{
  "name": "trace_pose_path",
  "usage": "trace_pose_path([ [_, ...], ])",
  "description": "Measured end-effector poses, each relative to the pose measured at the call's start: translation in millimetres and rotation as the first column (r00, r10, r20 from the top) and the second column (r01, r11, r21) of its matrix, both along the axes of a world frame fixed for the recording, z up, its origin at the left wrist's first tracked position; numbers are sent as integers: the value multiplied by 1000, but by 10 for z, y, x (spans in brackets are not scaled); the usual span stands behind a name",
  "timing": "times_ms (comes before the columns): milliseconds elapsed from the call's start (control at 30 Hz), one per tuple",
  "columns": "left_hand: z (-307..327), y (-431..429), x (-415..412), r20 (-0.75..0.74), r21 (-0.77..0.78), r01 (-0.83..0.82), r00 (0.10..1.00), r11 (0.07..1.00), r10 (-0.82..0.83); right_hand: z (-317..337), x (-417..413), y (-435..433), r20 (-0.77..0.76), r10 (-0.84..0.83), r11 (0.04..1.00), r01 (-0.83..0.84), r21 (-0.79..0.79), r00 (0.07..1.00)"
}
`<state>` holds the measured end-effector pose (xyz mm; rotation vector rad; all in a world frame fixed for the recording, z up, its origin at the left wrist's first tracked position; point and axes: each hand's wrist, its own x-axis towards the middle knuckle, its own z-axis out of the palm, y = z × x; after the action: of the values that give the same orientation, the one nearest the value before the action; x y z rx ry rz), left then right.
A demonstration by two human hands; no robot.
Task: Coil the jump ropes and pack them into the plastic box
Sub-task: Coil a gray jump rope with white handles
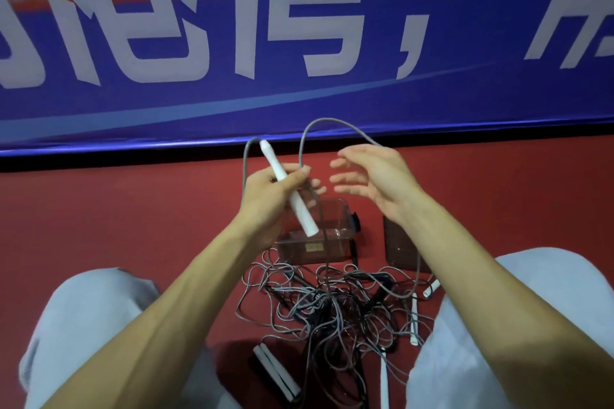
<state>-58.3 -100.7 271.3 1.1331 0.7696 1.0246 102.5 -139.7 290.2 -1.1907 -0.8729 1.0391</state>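
- I'm down on a red floor [133, 226] right in front of a big blue banner [465, 93], with my knees in light grey trousers [93, 309] on either side of the mess.
- My left hand [272, 199] is wrapped around the middle of a white plastic handle [304, 216]. It's tilted with the rope end up, so I'd say it's my anchor for winding.
- The thin grey rope [332, 120] comes out of the top of the handle, drops down past my left hand, then arches high over towards my right.
- My right hand [372, 176] is wide open, fingers spread and a bit bent, gripping nothing. The arch runs behind it, and I can't tell if it touches. My guess is it's about to catch the rope for a loop.
- The clear plastic box [345, 212] sits open on the floor just below my hands, close enough to drop a coil in. No coil in it that I can see.
- A dark see-through panel [398, 242] stands beside it, maybe the lid.
- Everything else is a tangle of grey and black ropes [332, 312] between my knees, with loose white handles [415, 319] at the edges.
- Writing: the banner has huge white Chinese characters plus a comma, cropped and blurry, so I won't guess. A small yellowish sticker [314, 247] on the box is unreadable.
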Motion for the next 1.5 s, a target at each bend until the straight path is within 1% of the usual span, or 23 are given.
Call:
trace_pose_path([
  [67,63,9,-35,95,-45,-7,995,999,11,-48,-64,3,153,111,992,-100,-77,982],
  [133,129,8,-56,205,-100,2,979,995,18,-111,-121,24,310,189,978,-151,-141,932],
  [200,188,7,-84,320,-145,14,947,989,33,-200,-148,52,448,277,957,-200,-212,850],
  [233,214,14,-105,366,-157,16,930,987,43,-239,-151,60,515,331,940,-227,-255,791],
  [300,261,33,-155,439,-179,15,896,984,66,-296,-150,56,574,428,902,-290,-319,698],
  [333,284,41,-183,474,-196,15,877,981,81,-318,-155,55,563,462,886,-327,-329,685],
  [400,325,46,-224,546,-238,24,830,971,113,-355,-166,58,597,467,884,-342,-317,652],
  [500,348,58,-253,619,-261,22,771,965,150,-425,-174,93,781,360,933,-216,-289,510],
  [533,347,63,-256,629,-254,18,763,967,151,-449,-178,107,808,304,953,-160,-259,505],
  [567,340,73,-258,638,-245,15,756,969,149,-458,-179,114,811,243,970,-106,-220,533],
  [600,332,85,-261,641,-234,10,753,972,147,-464,-174,123,792,177,983,-66,-171,585],
  [667,291,124,-257,594,-195,-35,791,980,146,-427,-172,122,706,63,997,-7,-81,705],
  [767,162,168,-201,359,-75,-129,922,989,148,-331,-154,109,590,-70,997,50,50,805],
  [833,75,160,-158,188,5,-117,975,993,114,-271,-171,81,521,-123,990,72,118,845],
  [900,0,142,-119,13,70,-66,998,995,65,-223,-191,57,475,-162,980,87,177,865],
  [1000,-95,116,-71,-223,154,55,975,987,-19,-107,-222,27,358,-186,960,90,266,915],
  [1067,-166,101,-38,-364,191,157,928,969,-79,-7,-219,8,262,-197,934,100,344,945],
  [1133,-206,55,-11,-454,184,258,878,948,-151,72,-212,-28,192,-198,911,108,398,961],
  [1233,-214,-14,30,-451,171,315,868,934,-210,102,-165,-62,61,-168,907,130,400,984],
  [1300,-204,-28,60,-421,196,258,893,946,-157,100,-126,-66,-55,-126,921,137,365,991],
  [1367,-176,-25,80,-300,155,144,949,977,-92,99,-85,-56,-156,-93,936,139,322,983],
  [1433,-119,-15,77,-139,49,54,989,997,-47,84,-63,-39,-118,-122,950,151,272,985],
  [1500,-32,3,46,-24,-12,6,1000,1000,-7,41,-61,-20,1,-157,961,153,230,988],
])
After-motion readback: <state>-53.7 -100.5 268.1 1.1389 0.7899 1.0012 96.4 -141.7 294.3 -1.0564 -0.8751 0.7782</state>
